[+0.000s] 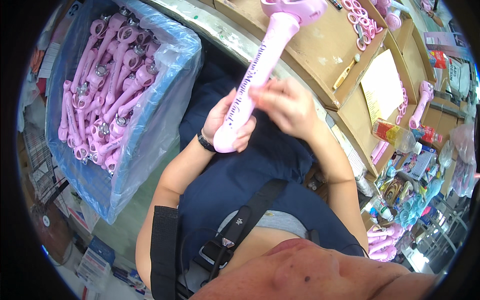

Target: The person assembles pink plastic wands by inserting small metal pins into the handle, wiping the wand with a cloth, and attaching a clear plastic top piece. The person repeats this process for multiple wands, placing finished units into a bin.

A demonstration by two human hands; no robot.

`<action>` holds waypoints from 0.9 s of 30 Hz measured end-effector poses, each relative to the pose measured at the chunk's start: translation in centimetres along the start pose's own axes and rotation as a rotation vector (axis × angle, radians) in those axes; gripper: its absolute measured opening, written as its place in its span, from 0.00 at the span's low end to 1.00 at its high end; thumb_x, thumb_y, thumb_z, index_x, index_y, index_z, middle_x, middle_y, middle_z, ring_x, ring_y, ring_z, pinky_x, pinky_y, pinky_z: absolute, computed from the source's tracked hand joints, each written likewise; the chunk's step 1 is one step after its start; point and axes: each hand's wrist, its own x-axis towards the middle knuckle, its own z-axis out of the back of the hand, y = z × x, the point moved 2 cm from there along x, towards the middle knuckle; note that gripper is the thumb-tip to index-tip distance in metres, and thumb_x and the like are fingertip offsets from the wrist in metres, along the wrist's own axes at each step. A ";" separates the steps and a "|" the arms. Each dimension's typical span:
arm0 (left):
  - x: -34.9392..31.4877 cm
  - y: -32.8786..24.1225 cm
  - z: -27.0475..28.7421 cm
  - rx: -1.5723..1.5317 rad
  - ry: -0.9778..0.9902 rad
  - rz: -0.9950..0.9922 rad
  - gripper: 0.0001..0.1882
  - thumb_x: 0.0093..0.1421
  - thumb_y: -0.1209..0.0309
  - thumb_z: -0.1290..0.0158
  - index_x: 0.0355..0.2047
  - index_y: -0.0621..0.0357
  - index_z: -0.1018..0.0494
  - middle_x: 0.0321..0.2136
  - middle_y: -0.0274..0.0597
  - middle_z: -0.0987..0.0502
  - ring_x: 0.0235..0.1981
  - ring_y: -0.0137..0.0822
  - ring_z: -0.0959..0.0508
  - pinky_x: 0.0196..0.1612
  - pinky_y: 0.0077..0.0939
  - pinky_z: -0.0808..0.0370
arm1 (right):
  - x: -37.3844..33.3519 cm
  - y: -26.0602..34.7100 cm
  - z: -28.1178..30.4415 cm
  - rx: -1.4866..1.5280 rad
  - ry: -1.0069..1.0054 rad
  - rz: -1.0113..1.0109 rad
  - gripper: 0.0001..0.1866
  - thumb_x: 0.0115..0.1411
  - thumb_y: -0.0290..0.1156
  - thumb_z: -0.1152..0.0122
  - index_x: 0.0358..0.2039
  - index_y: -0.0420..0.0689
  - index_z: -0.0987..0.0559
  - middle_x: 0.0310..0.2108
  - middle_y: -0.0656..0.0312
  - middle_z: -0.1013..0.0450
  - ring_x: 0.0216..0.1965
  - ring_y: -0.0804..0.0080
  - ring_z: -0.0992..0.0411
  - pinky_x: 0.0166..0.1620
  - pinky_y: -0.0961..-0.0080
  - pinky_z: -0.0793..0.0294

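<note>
Presently, note pink wand (261,70) within closed, curled fingers of left hand (220,117), gripped near rounded lower end. Read long axis as slanting up and right, away from those fingers. Locate right hand (290,107) just right of shaft, nearer wand's head; fingers bunched, blurred, hold impossible to confirm.

The left hand (218,119) is holding a wand (257,72) beside the right hand (291,107), while rings (370,26) are lying near a tray (315,56)'s right edge.
</note>
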 end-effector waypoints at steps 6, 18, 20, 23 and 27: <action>0.0 0.6 -1.1 0.908 -0.416 -0.202 0.22 0.66 0.59 0.59 0.53 0.62 0.42 0.32 0.50 0.27 0.25 0.39 0.21 0.33 0.28 0.22 | -4.9 0.3 1.6 0.345 -0.356 -0.469 0.16 0.51 0.15 0.46 0.41 0.40 0.21 0.33 0.59 0.31 0.32 0.70 0.27 0.36 0.79 0.29; 0.6 1.0 -1.1 0.557 -0.275 -0.074 0.25 0.67 0.50 0.65 0.49 0.59 0.40 0.30 0.46 0.26 0.22 0.34 0.22 0.25 0.26 0.22 | -3.6 -0.4 1.7 -0.250 -0.466 -0.251 0.15 0.46 0.14 0.36 0.36 0.40 0.21 0.32 0.58 0.30 0.29 0.69 0.29 0.31 0.77 0.29; 0.6 1.1 -0.9 0.531 -0.281 -0.069 0.27 0.67 0.47 0.68 0.49 0.59 0.39 0.30 0.47 0.25 0.22 0.34 0.22 0.25 0.27 0.22 | -3.0 -1.0 1.5 -0.232 -0.445 -0.261 0.14 0.47 0.14 0.35 0.35 0.41 0.21 0.32 0.60 0.30 0.20 0.73 0.28 0.22 0.79 0.30; 0.5 1.0 -0.8 0.417 -0.270 -0.035 0.30 0.67 0.45 0.71 0.48 0.59 0.37 0.30 0.47 0.25 0.22 0.35 0.22 0.25 0.27 0.22 | -1.7 -1.5 1.4 -0.177 -0.435 -0.170 0.13 0.47 0.17 0.35 0.35 0.41 0.20 0.30 0.59 0.27 0.28 0.68 0.26 0.29 0.75 0.27; 0.6 0.9 -1.0 0.360 -0.212 -0.025 0.32 0.66 0.44 0.72 0.49 0.60 0.36 0.30 0.46 0.25 0.22 0.35 0.22 0.25 0.27 0.21 | -1.0 0.4 0.8 -0.135 -0.259 -0.012 0.14 0.44 0.21 0.35 0.35 0.44 0.19 0.31 0.60 0.26 0.29 0.66 0.27 0.31 0.75 0.27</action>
